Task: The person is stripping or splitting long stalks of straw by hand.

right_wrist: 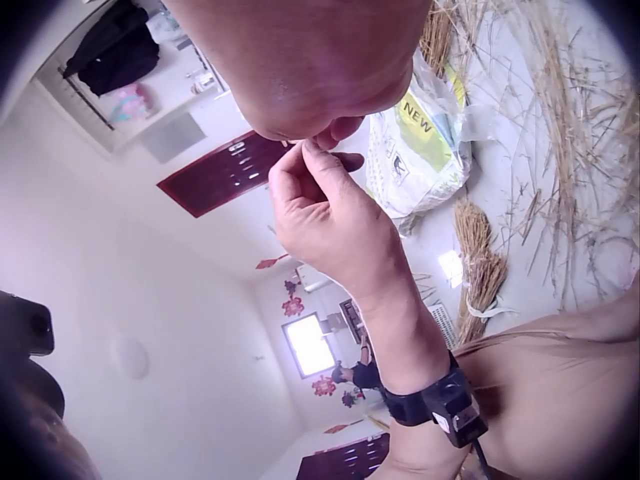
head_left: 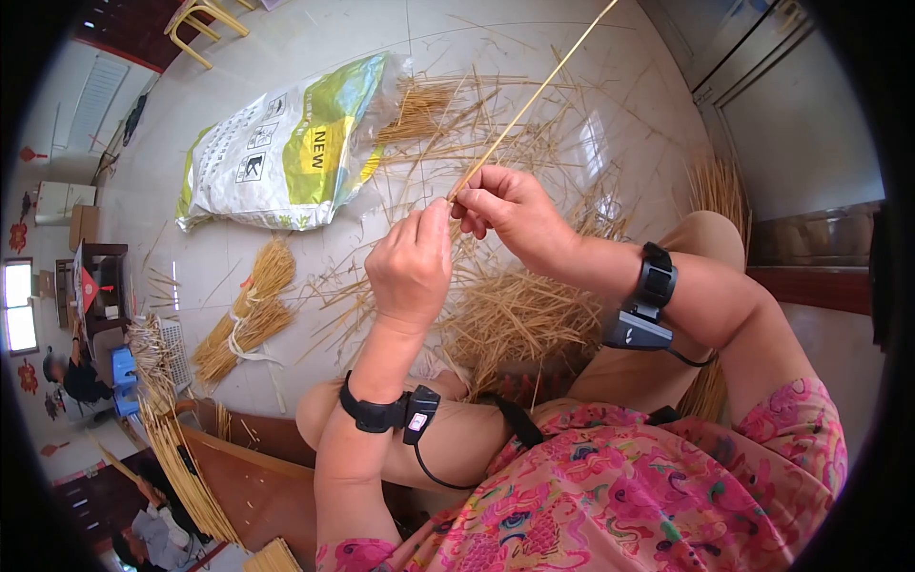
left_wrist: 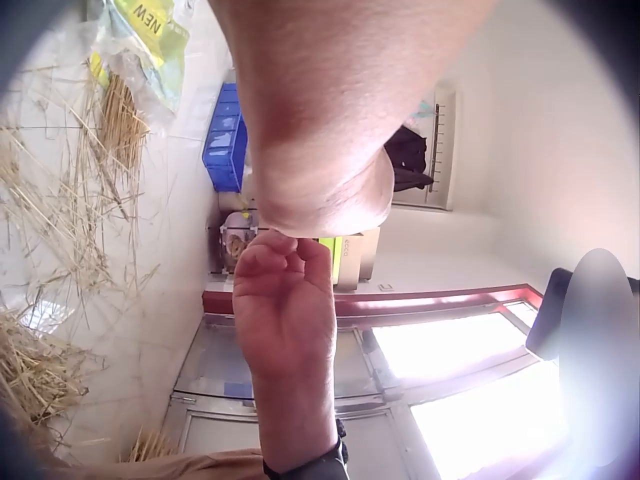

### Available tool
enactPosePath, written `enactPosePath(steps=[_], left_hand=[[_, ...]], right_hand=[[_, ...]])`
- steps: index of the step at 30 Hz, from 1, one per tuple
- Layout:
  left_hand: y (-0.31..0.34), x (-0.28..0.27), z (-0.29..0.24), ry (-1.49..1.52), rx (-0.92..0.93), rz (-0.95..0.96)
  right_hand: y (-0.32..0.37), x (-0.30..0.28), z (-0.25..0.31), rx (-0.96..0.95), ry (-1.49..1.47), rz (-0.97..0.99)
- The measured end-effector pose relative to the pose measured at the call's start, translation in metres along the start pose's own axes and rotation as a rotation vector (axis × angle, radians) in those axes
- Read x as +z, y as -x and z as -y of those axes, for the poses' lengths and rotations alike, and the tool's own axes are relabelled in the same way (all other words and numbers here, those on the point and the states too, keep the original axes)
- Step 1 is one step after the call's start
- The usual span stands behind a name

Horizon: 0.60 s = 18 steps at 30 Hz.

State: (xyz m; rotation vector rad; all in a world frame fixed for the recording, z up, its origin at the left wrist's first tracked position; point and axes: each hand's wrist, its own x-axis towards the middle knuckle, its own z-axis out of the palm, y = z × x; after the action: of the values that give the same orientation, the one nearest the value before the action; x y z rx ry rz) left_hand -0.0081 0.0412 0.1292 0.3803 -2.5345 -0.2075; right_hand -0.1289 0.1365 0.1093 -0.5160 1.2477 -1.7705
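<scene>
A long thin straw stalk slants up and to the right from the two hands in the head view. The left hand pinches its lower end between thumb and fingers. Right beside it, the right hand pinches the same stalk just above, its other fingers curled. Both sets of fingertips meet closely, so the stalk's very end is hidden. In the left wrist view the right hand faces the camera with bent fingers; the right wrist view shows the left hand with thumb and forefinger together.
A white and green plastic bag lies on the tiled floor. Tied straw bundles lie below it. Loose straw is heaped near the person's legs. A metal door stands at right, and other people sit at lower left.
</scene>
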Motion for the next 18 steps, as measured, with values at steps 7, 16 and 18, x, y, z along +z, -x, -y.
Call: enactPosePath(steps=[7,16,18], left_hand=[[0.0021,0.0064,0.0029,0.044,0.024,-0.086],[0.0019,-0.0005,-0.0032,-0.003,-0.005,-0.004],[0.0028,0.0043,0.0002,0.002,0.017,-0.057]], right_hand=[[0.0013,-0.0006,0.0005,-0.046,0.000,-0.002],[0.0002,-0.0023,-0.0022,-0.033,0.046,-0.001],[0.0004,-0.0023,-0.0016,-0.044,0.041,0.001]])
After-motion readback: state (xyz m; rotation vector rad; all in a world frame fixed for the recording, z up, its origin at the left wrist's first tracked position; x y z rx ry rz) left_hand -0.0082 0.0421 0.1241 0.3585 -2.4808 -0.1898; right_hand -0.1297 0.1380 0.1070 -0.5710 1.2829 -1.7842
